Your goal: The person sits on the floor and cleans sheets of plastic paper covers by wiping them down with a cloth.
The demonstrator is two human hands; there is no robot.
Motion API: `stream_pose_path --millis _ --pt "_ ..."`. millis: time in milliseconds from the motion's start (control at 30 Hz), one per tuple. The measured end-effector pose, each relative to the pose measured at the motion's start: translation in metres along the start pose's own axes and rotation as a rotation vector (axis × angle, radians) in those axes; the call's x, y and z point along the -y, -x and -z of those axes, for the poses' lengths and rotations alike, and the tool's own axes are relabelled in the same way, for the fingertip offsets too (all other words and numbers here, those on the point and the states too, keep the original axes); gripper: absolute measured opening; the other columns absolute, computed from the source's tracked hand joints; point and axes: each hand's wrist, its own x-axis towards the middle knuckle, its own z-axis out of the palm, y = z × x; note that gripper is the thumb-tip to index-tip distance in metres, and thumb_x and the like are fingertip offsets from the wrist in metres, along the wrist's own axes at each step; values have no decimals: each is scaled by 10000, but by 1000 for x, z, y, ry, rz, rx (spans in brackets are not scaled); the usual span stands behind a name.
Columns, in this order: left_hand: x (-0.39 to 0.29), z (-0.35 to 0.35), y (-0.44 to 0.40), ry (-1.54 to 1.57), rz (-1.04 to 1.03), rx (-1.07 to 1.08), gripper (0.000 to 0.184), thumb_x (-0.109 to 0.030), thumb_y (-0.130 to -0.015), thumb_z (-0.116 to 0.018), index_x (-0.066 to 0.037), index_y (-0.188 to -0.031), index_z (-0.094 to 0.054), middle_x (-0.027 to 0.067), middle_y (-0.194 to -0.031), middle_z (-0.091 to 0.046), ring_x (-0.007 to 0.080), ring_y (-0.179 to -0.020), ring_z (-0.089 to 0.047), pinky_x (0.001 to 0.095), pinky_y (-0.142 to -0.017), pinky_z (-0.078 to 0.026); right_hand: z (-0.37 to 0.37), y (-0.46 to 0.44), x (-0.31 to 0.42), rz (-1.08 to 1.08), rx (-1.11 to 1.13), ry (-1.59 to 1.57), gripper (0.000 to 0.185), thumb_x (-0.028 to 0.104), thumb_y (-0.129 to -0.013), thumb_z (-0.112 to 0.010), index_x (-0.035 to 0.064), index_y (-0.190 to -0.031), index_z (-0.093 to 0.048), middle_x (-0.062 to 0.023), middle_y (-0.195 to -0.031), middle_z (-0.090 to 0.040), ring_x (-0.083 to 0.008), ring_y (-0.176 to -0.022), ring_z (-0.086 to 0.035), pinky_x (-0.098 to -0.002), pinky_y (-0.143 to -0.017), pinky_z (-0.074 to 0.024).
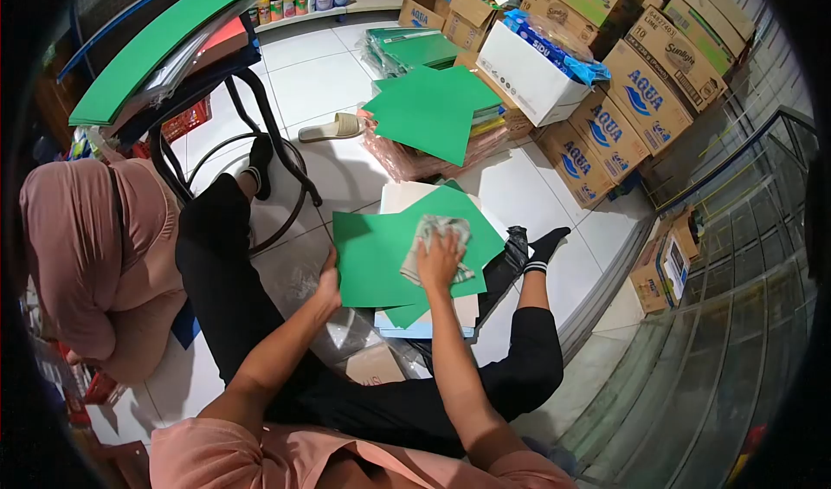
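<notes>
Green sheets (368, 260) lie fanned over a stack of paler papers (407, 196) on the floor between my legs. My left hand (330, 279) grips the left edge of the top green sheet. My right hand (440, 257) presses a crumpled, light patterned cloth (463, 229) onto the green surface, its fingers spread over the cloth. Under the stack's right side is a black plastic bag (506, 260). Clear plastic (342, 333) lies by the stack's lower left.
More green sheets (424, 112) rest on pink-wrapped packs ahead. A chair (273, 134) holding green sheets stands at left, beside another person (99, 255). Cardboard boxes (645, 99) are piled at right, near a white box (532, 78). A sandal (333, 128) lies on the tiles.
</notes>
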Motion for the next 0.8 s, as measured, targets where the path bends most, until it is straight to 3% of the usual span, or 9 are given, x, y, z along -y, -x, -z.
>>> stream_pose_path --millis 67,233,300,400,500,567,733,800 --pt "-1 2 0 10 9 49 485 -506 -824 -488 -74 -1037 -547 100 -941 -593 197 -773 -575 335 -712 -476 -5 -2 24 206 45 -147 407 326 -777 -533 100 -1115 -539 -153 -1256 -421 -337 -1197 -343 -511 -970 -240" --pt "-3 -6 1 71 35 85 507 -496 -827 -485 -66 -1091 -528 119 -1028 -585 221 -859 -586 357 -800 -462 -6 7 90 463 200 -494 366 339 -805 -509 61 -1032 -583 -135 -1165 -511 -310 -1143 -418 -431 -959 -290" --pt "-6 -13 7 132 32 155 509 -492 -828 -485 -62 -1098 -524 122 -1041 -581 225 -875 -584 359 -813 -458 24 13 111 349 456 -620 366 346 -822 -500 41 -997 -600 -138 -1161 -518 -310 -1126 -441 -408 -962 -298" --pt "-10 -22 16 318 22 359 515 -479 -831 -485 -52 -1116 -512 133 -1080 -570 238 -925 -579 367 -852 -446 16 43 105 525 273 -754 374 346 -817 -516 27 -990 -605 -130 -1177 -512 -296 -1124 -448 -389 -972 -298" --pt "-2 -9 5 181 31 286 504 -474 -835 -484 -48 -1102 -517 127 -1049 -579 233 -891 -583 360 -827 -453 27 65 82 578 231 -686 385 353 -810 -534 45 -1033 -592 -117 -1211 -490 -273 -1142 -435 -412 -978 -287" --pt "-3 -1 -6 37 37 205 493 -468 -838 -482 -45 -1088 -523 122 -1017 -589 228 -857 -587 354 -802 -460 30 65 63 607 138 -476 377 346 -796 -545 94 -1075 -580 -103 -1232 -471 -272 -1157 -419 -460 -977 -275" --pt "-7 11 -15 -211 93 -114 485 -476 -843 -473 -47 -1061 -531 103 -948 -598 213 -781 -581 335 -749 -463 26 26 -2 345 101 -168 423 348 -755 -558 142 -1125 -544 -119 -1214 -466 -303 -1176 -380 -561 -954 -246" --pt "-8 9 -15 -194 90 -98 489 -484 -841 -471 -50 -1055 -533 100 -937 -598 210 -768 -577 335 -738 -463 22 15 -27 218 32 -101 439 347 -752 -560 126 -1130 -533 -135 -1211 -458 -315 -1169 -379 -572 -953 -238"
